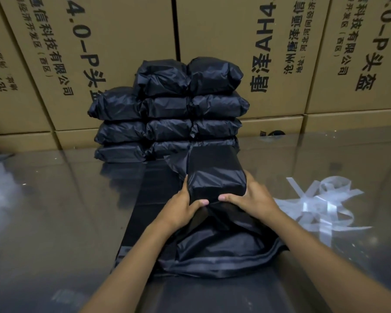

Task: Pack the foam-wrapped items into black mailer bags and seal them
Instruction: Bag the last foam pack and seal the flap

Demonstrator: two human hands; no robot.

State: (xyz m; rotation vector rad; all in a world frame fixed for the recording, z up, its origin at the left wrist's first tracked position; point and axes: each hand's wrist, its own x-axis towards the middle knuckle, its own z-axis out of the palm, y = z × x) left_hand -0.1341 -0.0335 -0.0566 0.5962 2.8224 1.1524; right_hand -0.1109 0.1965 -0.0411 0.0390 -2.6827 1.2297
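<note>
Clearly, the blocky bundle inside the crinkled black plastic mailer bag (216,172) is what I'm dealing with, and it sits on the glossy table (43,211) directly ahead of me, on top of a flat stack of unused black mailer bags (140,222). I'd judge it light and somewhat springy, foam around something firm, since the film stretches over square corners without sagging. The film looks slick and thin, so I'd hold the block through it at the near corners, not by the loose plastic.

My left hand (182,205) clasps the near left corner, thumb pressing the front edge; my right hand (251,199) mirrors it on the right, thumb tips nearly meeting at the middle. Both forearms reach forward, converging. The bag's open mouth with its grey adhesive strip (215,262) lies slack toward me, unsealed. Finished black parcels (174,109) are stacked just behind, against brown printed cartons (280,53).
</note>
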